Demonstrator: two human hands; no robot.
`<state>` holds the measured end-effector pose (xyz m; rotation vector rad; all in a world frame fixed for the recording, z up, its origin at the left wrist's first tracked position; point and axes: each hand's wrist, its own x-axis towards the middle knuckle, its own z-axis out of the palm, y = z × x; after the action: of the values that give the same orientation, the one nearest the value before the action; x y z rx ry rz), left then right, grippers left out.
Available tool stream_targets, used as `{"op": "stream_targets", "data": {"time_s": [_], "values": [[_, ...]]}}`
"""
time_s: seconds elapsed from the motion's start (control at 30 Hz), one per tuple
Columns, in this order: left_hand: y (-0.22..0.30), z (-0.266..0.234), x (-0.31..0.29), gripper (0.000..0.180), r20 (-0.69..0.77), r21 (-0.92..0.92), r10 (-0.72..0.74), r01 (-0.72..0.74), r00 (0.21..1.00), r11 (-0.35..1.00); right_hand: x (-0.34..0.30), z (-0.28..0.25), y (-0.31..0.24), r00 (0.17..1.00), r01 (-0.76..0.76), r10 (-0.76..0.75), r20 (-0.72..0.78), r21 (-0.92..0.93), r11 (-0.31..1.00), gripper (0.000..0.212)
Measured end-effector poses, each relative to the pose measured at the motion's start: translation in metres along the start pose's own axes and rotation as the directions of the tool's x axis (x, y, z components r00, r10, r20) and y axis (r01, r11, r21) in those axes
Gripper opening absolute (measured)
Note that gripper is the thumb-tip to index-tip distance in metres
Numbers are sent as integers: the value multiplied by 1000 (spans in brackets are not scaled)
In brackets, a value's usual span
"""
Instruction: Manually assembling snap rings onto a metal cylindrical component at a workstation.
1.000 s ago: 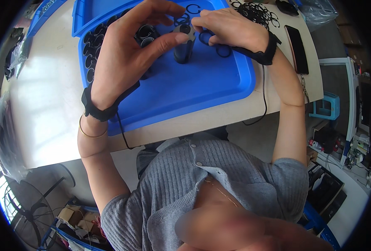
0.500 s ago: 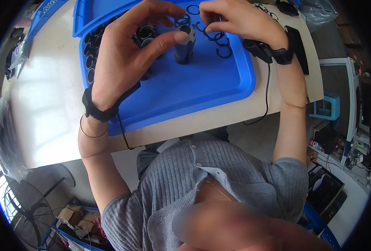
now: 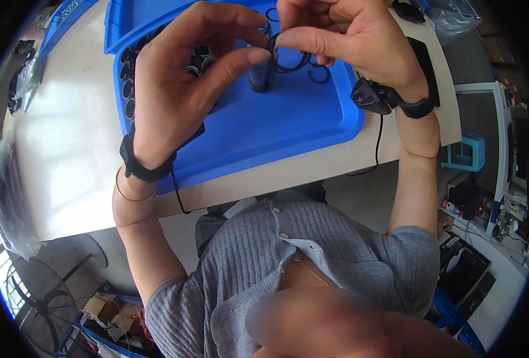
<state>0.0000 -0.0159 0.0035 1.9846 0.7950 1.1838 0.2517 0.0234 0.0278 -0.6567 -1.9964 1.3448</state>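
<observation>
In the head view, my right hand (image 3: 357, 45) pinches a thin black open ring (image 3: 289, 67), a retaining ring by its look, between thumb and fingers. My left hand (image 3: 184, 77) is curved, its thumb and fingertips apart, close to the left side of that ring; whether they touch it I cannot tell. Below the ring a dark cylinder (image 3: 260, 80) stands upright in the blue tray (image 3: 258, 134), its top hidden by the ring and fingers. Another black open ring (image 3: 319, 73) lies in the tray to the right of the cylinder.
Several dark round parts (image 3: 128, 89) line the tray's left side, and more sit behind my left hand. Cabled black devices are strapped at both wrists, a small camera (image 3: 369, 95) on the right. The pale table (image 3: 73, 131) surrounds the tray; a clear plastic bag (image 3: 452, 21) lies far right.
My right hand has brought a black ring toward the left hand, over the cylinder, turning at the wrist. The left hand has barely moved; its thumb and fingertips are a little closer.
</observation>
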Motion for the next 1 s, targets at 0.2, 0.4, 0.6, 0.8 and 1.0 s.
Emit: {"op": "stream_targets", "data": {"time_s": [0.2, 0.4, 0.6, 0.8, 1.0], "values": [[-2, -4, 1, 34, 62, -136, -132, 139, 989, 981, 2, 5, 3, 995, 94, -96, -25, -70, 993, 16], [-2, -7, 3, 33, 46, -203, -253, 257, 966, 945, 4, 2, 3, 998, 13, -13, -56, -2, 1000, 16], [-6, -9, 5, 30, 20, -184, -230, 229, 973, 956, -1, -8, -4, 993, 40, -30, -117, 87, 995, 10], [-11, -11, 5, 29, -13, -218, -188, 181, 982, 959, -2, -16, -10, 981, -6, 6, -191, 0, 1000, 12], [-11, -9, 3, 27, -72, -215, -176, 157, 982, 964, 2, -9, -2, 999, -16, 13, -34, -89, 996, 18]]}}
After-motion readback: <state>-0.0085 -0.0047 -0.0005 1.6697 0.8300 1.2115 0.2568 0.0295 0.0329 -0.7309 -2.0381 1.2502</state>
